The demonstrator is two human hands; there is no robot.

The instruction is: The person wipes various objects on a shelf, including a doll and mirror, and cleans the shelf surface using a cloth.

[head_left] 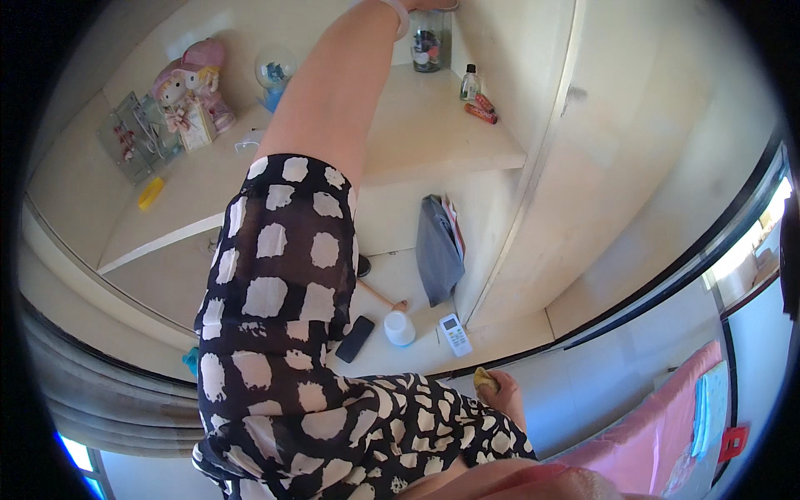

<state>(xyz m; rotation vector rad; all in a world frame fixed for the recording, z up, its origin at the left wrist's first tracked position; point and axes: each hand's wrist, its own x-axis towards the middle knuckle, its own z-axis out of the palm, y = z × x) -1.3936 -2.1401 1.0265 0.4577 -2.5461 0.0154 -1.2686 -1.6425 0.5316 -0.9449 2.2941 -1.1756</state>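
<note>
My left arm, in a black sleeve with white patches, stretches up across the shelf. Only a sliver of my left hand (pixel 432 4) shows at the top edge, by the top of a glass jar (pixel 427 52) with dark and coloured things inside. Its fingers are cut off, so I cannot make out whether it grips the jar. A pale bracelet (pixel 402 18) circles that wrist. Lower right, my right hand (pixel 503 398) is closed on a crumpled yellowish cloth-like thing (pixel 484 381), held low beside my body.
On the shelf (pixel 450 137) are a doll figurine (pixel 185 100), a glass globe (pixel 275 67), a yellow object (pixel 151 194), a small bottle (pixel 469 83) and red tubes (pixel 481 113). Below lie a grey pouch (pixel 438 254), a white remote (pixel 455 335), a white jar (pixel 399 330) and a dark phone-like slab (pixel 356 339).
</note>
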